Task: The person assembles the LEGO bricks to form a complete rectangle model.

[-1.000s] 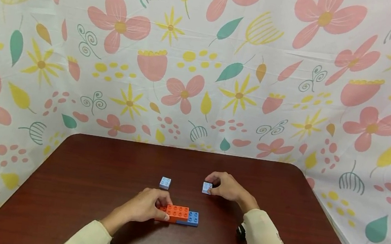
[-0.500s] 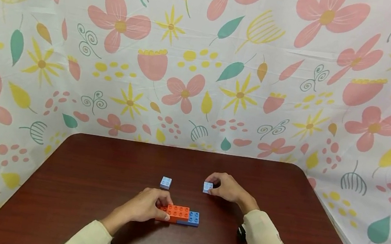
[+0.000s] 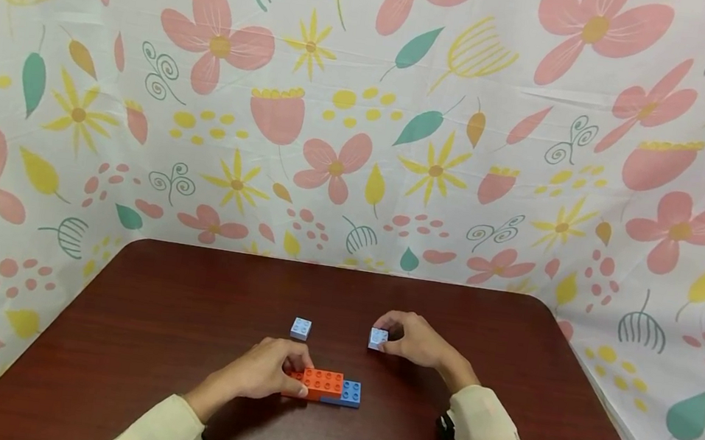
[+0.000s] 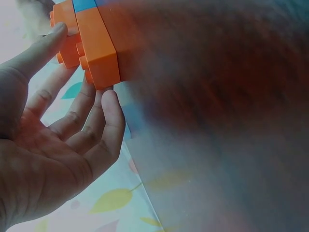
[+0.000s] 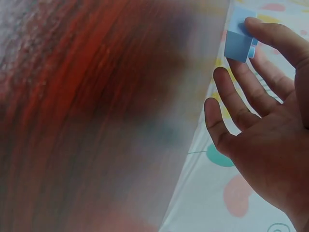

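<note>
My left hand (image 3: 269, 370) grips the left end of a toy brick assembly. An orange-red brick (image 3: 323, 380) sits on top of it, over another orange brick (image 4: 100, 48) and a blue brick (image 3: 352, 392) that sticks out to the right. In the left wrist view the thumb presses the upper brick while the fingers curl behind. Farther back on the right, my right hand (image 3: 420, 342) pinches a small light blue brick (image 3: 378, 339) between thumb and fingers; the right wrist view shows the thumb on the side of this brick (image 5: 237, 47).
A second light blue brick (image 3: 301, 328) lies on the dark wooden table (image 3: 181, 301), just beyond the left hand. Behind the table's far edge hangs a white cloth (image 3: 324, 231) with flower prints.
Both hands keep their holds on the bricks. Everything shifts slightly to the right in the head view, the right hand and sleeve a little more than the rest.
</note>
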{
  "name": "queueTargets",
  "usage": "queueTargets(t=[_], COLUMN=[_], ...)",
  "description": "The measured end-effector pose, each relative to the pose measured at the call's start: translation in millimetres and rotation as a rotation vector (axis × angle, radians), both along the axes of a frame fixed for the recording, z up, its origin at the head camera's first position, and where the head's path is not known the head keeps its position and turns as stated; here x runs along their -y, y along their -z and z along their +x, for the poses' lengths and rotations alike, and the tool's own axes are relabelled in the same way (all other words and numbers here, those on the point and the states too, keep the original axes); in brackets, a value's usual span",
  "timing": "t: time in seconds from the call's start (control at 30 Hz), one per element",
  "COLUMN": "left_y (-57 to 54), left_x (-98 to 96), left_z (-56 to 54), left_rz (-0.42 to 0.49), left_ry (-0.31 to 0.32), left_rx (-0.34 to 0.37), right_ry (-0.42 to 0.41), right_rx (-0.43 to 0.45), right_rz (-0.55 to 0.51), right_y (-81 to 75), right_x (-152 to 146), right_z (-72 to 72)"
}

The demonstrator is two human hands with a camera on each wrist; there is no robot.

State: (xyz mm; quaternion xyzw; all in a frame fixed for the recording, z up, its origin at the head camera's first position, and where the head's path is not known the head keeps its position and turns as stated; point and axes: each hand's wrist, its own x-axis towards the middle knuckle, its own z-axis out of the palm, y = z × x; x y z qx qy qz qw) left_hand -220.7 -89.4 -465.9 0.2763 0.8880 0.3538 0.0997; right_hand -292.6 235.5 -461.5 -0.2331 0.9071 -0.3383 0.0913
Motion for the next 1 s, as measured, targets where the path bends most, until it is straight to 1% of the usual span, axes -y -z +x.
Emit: queueTargets(t=[0.33,0.47,0.6,0.73,1.0], left_y=[-0.7,-1.9,-2.8,-2.5,-1.6], left_x=[-0.9,-1.1,-0.9,-1.0,-1.2], left_z=[0.4,0.8,0.9,0.6,0.4], left_rz=[-0.002,-0.008,-0.005,-0.004,-0.011], left_ry=[-0.001,-0.001,-0.002,-0.002,0.0], left_rx=[0.003,0.005,0.006,0.004,0.0], right_ry=[-0.028,-0.048,-0.044,-0.04,-0.075], right_rx=[-0.017,-0.013,-0.009,-0.016,0.001], right_rz=[-0.015,-0.043,-0.066,-0.069,-0.053], right_y=[-3.7,-7.0,-9.3,-9.4,-8.2], right_x=[2.3,5.0,6.7,8.1,12.8], right_z=[15.5,23.5,29.9,35.8,46.7])
